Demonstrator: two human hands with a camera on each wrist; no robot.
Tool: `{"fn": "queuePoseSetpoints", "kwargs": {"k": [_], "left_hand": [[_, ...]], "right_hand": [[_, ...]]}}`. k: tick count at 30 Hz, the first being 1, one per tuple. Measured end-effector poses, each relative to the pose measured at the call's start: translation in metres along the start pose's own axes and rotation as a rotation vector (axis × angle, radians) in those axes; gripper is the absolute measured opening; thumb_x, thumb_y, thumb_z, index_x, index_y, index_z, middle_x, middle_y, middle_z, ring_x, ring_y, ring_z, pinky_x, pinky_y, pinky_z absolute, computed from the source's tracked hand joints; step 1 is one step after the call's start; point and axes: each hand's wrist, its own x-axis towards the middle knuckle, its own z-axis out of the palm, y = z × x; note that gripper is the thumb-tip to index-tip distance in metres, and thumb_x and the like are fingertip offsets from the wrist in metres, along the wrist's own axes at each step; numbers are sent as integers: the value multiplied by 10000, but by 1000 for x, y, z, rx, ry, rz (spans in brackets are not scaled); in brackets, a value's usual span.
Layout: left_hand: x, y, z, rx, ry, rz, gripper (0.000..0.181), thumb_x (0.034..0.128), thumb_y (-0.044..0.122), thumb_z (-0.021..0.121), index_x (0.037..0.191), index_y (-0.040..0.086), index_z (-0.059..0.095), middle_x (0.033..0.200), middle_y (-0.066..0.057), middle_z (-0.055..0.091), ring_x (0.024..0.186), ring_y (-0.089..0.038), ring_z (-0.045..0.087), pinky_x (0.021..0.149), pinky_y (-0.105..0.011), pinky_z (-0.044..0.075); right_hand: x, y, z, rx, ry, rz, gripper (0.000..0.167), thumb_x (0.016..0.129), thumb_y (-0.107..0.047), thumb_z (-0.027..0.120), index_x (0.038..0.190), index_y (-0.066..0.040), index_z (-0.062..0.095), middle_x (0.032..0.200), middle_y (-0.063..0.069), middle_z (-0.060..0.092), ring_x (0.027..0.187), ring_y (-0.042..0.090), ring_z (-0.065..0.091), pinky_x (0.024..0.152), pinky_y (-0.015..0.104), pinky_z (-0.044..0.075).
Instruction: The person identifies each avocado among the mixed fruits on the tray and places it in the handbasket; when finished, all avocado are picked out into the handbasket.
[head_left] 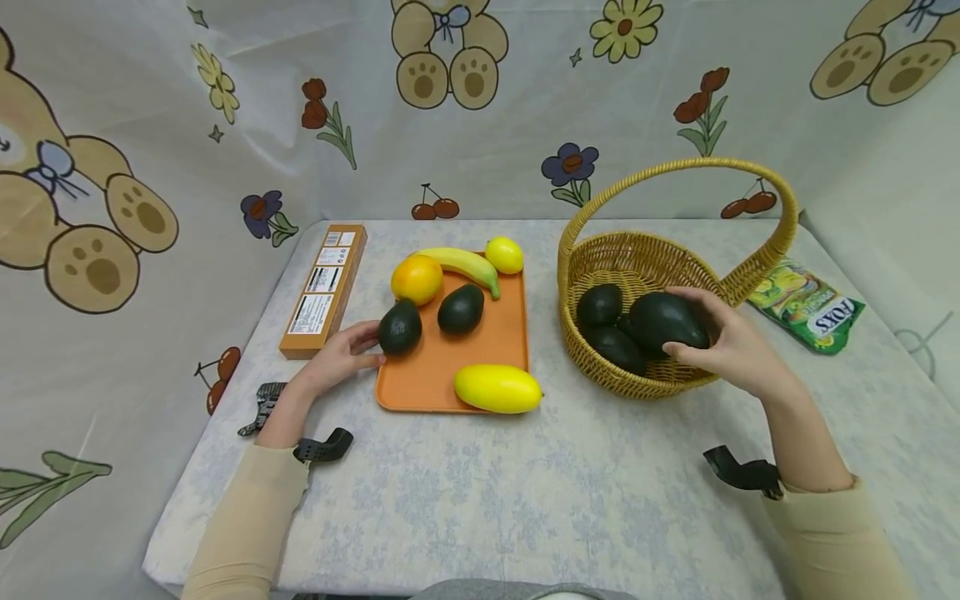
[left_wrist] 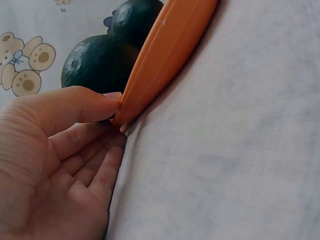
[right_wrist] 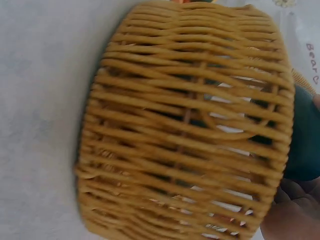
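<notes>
Past close-up basket (right_wrist: 165, 102) wall, gripping large dark green fruit (head_left: 663, 323) with right hand (head_left: 726, 337), long axis leftward from palm; farther left, apparently pinching orange tray (left_wrist: 167, 55) rim with left hand (head_left: 339, 356).

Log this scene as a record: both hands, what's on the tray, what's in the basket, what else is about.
Left hand: pinches the tray at its left rim
Right hand: grips a large dark fruit at the mouth of the basket
On tray: two avocados, banana, orange, yellow fruit overhanging
Basket contents: at least two other dark fruits
Left of tray: box
Right of basket: green packet
</notes>
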Motion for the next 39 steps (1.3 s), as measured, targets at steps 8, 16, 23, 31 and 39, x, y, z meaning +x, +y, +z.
{"fn": "queuePoseSetpoints", "kwargs": {"k": [8, 16, 23, 31, 39], "left_hand": [[-1, 0, 0, -1, -3, 3, 597, 869, 29, 663, 1400, -21, 393, 1431, -202, 363, 1321, -336, 349, 1061, -363, 354], [-1, -1, 0, -6, 1, -10, 596, 867, 26, 664, 1399, -10, 398, 1437, -190, 360, 1326, -324, 346, 1061, -357, 352], [0, 0, 0, 3, 2, -18, 605, 865, 34, 667, 1402, -15, 393, 1440, -194, 355, 1325, -327, 348, 1061, -356, 351], [0, 0, 1, 2, 2, -16, 604, 863, 29, 669, 1401, -7, 397, 1436, -186, 364, 1322, -322, 352, 1066, -362, 347], [0, 0, 0, 1, -2, -6, 601, 864, 22, 663, 1399, -21, 393, 1429, -197, 368, 1320, -332, 352, 1069, -375, 341]], "right_hand": [[-3, 17, 0, -72, -61, -29, 686, 820, -105, 735, 1407, -105, 382, 1193, 150, 506, 894, 114, 547, 665, 201, 504], [-2, 18, -4, -53, -159, -64, 659, 819, -79, 721, 1391, -97, 393, 1200, 124, 513, 898, 153, 557, 672, 240, 513], [-1, 18, -9, -116, -201, -57, 666, 827, -124, 730, 1397, -96, 387, 1244, 129, 492, 970, 142, 526, 698, 248, 504], [2, 18, -12, -239, -227, -36, 688, 821, -208, 749, 1395, -64, 398, 1310, 197, 432, 1021, 318, 517, 736, 347, 509], [8, 16, -12, -348, -244, -63, 697, 774, -234, 792, 1327, 10, 443, 1246, 243, 485, 1029, 362, 528, 789, 518, 485]]}}
